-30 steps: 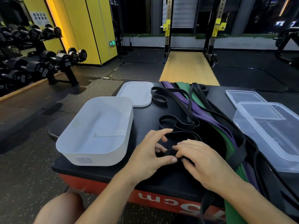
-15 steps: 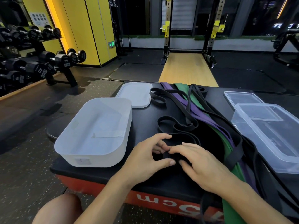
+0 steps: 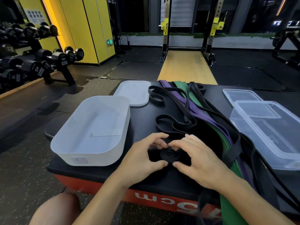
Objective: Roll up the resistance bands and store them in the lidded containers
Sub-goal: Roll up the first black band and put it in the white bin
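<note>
Two hands are seen in the head view, meeting over a small coil of narrow black rubber resistance band that lies on the black padded top of a red-sided box. The left hand is curled round the coil's left side, thumb at the near edge and fingertips at the far edge. The right hand is curled round the right side in the same way, so the coil is pinched between both. The unrolled length of the same band is left in loose loops just beyond the hands.

A frosted white plastic container with rounded corners stands open to the left of the hands, and its flat white lid lies behind it. A purple flat band and a wider green flat band are stretched along the box to the right, crossed by further black bands. A clear rectangular plastic container is placed at the right edge, with its clear lid behind it.
</note>
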The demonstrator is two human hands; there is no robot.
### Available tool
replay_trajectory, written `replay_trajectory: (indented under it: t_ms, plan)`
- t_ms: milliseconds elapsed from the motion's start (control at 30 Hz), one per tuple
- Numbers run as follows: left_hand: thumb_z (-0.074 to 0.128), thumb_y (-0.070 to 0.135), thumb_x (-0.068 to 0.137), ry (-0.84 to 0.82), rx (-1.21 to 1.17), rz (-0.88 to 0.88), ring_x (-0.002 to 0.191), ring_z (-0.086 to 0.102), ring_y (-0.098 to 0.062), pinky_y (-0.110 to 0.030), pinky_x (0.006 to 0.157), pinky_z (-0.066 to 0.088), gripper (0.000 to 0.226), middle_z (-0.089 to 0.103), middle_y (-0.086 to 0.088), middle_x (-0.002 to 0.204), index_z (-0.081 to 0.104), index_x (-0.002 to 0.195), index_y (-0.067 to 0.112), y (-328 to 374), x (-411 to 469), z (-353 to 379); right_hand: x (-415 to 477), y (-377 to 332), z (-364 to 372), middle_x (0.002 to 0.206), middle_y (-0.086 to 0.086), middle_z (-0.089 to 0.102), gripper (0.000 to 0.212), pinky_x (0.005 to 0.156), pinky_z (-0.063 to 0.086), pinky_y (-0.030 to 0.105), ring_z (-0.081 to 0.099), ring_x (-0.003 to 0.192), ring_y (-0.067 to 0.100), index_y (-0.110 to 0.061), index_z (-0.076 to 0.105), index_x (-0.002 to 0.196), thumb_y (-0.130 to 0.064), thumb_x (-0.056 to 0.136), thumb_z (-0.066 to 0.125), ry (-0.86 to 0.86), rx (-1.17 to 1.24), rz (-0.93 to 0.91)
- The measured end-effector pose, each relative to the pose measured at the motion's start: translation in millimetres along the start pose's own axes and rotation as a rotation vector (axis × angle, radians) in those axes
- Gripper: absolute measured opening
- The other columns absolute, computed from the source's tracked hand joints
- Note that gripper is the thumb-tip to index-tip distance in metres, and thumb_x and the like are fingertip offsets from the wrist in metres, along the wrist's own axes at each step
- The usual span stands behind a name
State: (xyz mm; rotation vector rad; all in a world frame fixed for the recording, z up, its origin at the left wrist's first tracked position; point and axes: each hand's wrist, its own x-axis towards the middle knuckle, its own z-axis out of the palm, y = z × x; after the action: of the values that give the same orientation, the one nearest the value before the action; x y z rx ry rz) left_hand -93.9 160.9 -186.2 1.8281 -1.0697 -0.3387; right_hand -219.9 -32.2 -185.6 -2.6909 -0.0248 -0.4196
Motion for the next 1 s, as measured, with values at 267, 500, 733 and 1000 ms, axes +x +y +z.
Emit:
replay_trajectory:
  t_ms: [267, 500, 733, 1000]
  plan:
    - [0.067, 0.01, 0.086, -0.002, -0.108, 0.014, 0.118, 0.065, -0.011, -0.03, 0.104, 0.053, 0.052, 0.053, 0.016, 0.13, 0.056, 0.13, 0.036, 2.5, 0.7, 1.0, 3.0, -5.6, 6.5, 0.099, -0.024, 0.044, 0.068, 0.125, 0.006, 0.029, 0.043, 0.107, -0.004, -0.039, 0.04, 0.143, -0.077, 0.086, 0.041, -0.039, -0.15, 0.045]
    - [0.083, 0.025, 0.087, 0.024, 0.023, 0.025, 0.112, 0.064, -0.005, -0.025, 0.099, 0.054, 0.032, 0.059, 0.017, 0.11, 0.068, 0.114, 0.033, -0.1, 6.2, 6.8, 6.5, -5.4, 8.5, 0.107, -0.025, 0.047, 0.059, 0.124, 0.012, 0.032, 0.046, 0.108, -0.004, -0.039, 0.055, 0.124, -0.081, 0.084, 0.046, -0.004, -0.164, 0.049]
    - [0.064, 0.071, 0.079, 0.113, 0.312, -0.009, 0.107, 0.052, 0.003, -0.024, 0.089, 0.046, 0.034, 0.062, 0.024, 0.099, 0.064, 0.102, 0.047, -0.1, 5.3, 13.2, 6.5, -9.2, 8.9, 0.107, -0.023, 0.05, 0.056, 0.124, 0.012, 0.03, 0.049, 0.108, -0.002, -0.035, 0.055, 0.116, -0.081, 0.084, 0.047, 0.01, -0.182, 0.074]
    - [0.083, 0.059, 0.071, 0.121, 0.16, -0.088, 0.105, 0.057, 0.003, -0.026, 0.092, 0.046, 0.041, 0.066, 0.023, 0.098, 0.062, 0.105, 0.05, 0.2, 5.6, 11.2, 0.6, -11.5, 4.0, 0.126, -0.032, 0.047, 0.057, 0.127, 0.0, 0.031, 0.038, 0.129, -0.012, -0.041, 0.044, 0.143, -0.051, 0.089, 0.061, -0.042, -0.042, 0.068]
